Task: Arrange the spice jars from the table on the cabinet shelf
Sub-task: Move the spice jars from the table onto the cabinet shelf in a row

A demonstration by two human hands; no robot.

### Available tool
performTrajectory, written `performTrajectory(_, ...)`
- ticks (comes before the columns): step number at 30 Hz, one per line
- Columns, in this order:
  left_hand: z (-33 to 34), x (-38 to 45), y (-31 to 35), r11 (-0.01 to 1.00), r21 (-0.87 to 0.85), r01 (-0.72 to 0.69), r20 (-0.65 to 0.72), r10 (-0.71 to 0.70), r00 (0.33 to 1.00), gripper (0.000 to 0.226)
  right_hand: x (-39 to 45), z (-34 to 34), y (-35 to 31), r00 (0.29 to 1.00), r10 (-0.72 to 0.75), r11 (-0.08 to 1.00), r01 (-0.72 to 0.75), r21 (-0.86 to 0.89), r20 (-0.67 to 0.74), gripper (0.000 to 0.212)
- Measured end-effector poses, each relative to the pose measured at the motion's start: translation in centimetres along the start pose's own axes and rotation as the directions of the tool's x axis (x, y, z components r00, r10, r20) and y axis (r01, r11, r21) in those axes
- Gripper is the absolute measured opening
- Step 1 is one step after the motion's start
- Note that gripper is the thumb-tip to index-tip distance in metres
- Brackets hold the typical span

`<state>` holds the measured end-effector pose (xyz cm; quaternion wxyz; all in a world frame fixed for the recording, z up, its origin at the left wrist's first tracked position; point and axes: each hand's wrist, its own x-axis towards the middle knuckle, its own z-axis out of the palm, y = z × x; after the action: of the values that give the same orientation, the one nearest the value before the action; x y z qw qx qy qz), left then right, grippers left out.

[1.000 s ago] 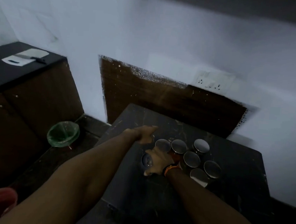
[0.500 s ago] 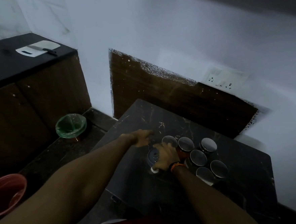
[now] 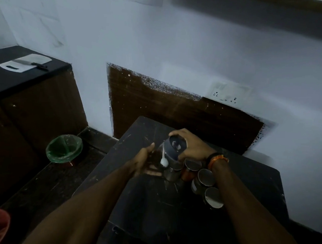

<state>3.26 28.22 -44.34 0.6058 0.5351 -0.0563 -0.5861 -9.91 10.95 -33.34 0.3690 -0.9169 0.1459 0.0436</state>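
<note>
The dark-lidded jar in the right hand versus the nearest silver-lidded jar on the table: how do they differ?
The dark-lidded jar is lifted and tilted, gripped by the right hand; the silver-lidded jar stands upright on the table, untouched. One lid is dark, the other shiny metal. Both are round-lidded jars.

The dark-lidded jar (image 3: 170, 151), previously standing on the table (image 3: 147, 201), was lifted and tilted in the right hand (image 3: 192, 146), while the left hand (image 3: 144, 161) moved beneath it, palm up.
</note>
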Motion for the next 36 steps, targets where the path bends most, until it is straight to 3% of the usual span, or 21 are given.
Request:
performTrajectory(4, 1.9, 0.0, 1.3, 0.941, -0.338, 0.003, 0.215, 0.074, 0.974, 0.062, -0.5, -2.7, -0.9, 0.996, -0.076, 0.991, 0.081, 0.104, -0.053, 0.086)
performTrajectory(11, 5.3, -0.3, 3.5, 0.823, -0.542, -0.172, 0.242, 0.349, 0.905, 0.056, -0.9, -4.8, -1.2, 0.952, -0.006, 0.967, 0.084, 0.241, -0.306, 0.081)
performTrajectory(15, 7.7, -0.8, 4.7, 0.807, -0.518, -0.284, 0.231, 0.452, 0.862, 0.049, -1.1, -4.9, -1.1, 0.893, 0.104, 0.944, 0.049, 0.326, -0.437, 0.075)
performTrajectory(19, 10.1, -1.4, 6.1, 0.788, -0.444, -0.427, 0.105, 0.518, 0.849, 0.062, -1.3, -5.4, -1.1, 0.853, 0.191, 0.886, 0.063, 0.459, -0.486, 0.068)
performTrajectory(24, 12.1, -1.4, 7.2, 0.739, -0.418, -0.528, 0.034, 0.593, 0.804, 0.069, -1.2, -6.4, -1.3, 0.868, 0.259, 0.651, 0.167, 0.74, -0.423, 0.064)
performTrajectory(28, 13.1, -1.5, 7.5, 0.721, -0.357, -0.594, 0.028, 0.643, 0.765, 0.07, -0.9, -6.8, -1.4, 0.825, 0.326, 0.583, 0.209, 0.785, -0.462, 0.073)
performTrajectory(31, 13.7, -1.6, 8.0, 0.707, -0.358, -0.611, 0.059, 0.669, 0.741, 0.064, -0.9, -7.2, -1.6, 0.792, 0.326, 0.517, 0.308, 0.798, -0.516, 0.067)
performTrajectory(36, 14.1, -2.0, 8.8, 0.754, -0.392, -0.528, 0.148, 0.618, 0.772, 0.041, -1.2, -8.2, -2.1, 0.789, 0.24, 0.384, 0.458, 0.802, -0.565, 0.066)
